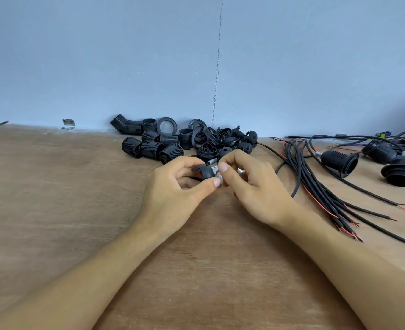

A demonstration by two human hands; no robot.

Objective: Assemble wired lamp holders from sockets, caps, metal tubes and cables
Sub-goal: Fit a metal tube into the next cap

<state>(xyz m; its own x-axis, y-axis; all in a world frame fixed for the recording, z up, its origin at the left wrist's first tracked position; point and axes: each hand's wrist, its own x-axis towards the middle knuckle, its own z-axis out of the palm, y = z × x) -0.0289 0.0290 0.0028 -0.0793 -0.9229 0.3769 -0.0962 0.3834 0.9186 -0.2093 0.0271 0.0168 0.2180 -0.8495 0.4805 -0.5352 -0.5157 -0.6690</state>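
Note:
My left hand pinches a small black cap between thumb and fingers at the middle of the wooden table. My right hand pinches a short silver metal tube at the cap's end, with more metal pieces showing between its fingers. Behind the hands lies a pile of black threaded sockets, rings and caps. A bundle of black cables with red wire ends fans out to the right.
Assembled black lamp holders with cables lie at the far right. A blue wall rises along the table's back edge. A small metal bracket sits at the wall on the left.

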